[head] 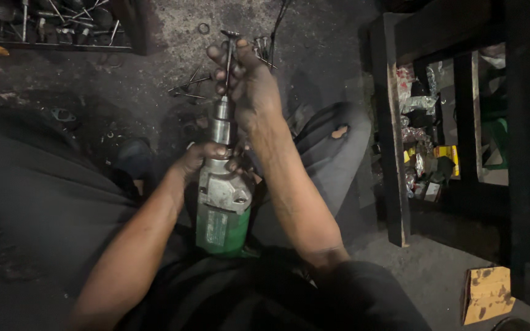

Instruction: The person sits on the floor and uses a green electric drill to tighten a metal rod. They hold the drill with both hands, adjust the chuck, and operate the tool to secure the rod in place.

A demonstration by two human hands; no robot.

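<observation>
A green and silver power drill (222, 208) rests upright in my lap, its chuck (221, 119) pointing away from me. My left hand (200, 158) wraps around the drill's metal neck just below the chuck. My right hand (243, 76) reaches past the chuck and pinches a thin metal engine valve (229, 49), whose stem runs down into the chuck. Both hands are dark with grease.
More valves (188, 86) and small rings lie on the stained concrete floor ahead. A tray of metal tools (56, 24) sits at the top left. A black shelf frame (394, 135) with packets stands at the right, a cardboard piece (487, 293) below it.
</observation>
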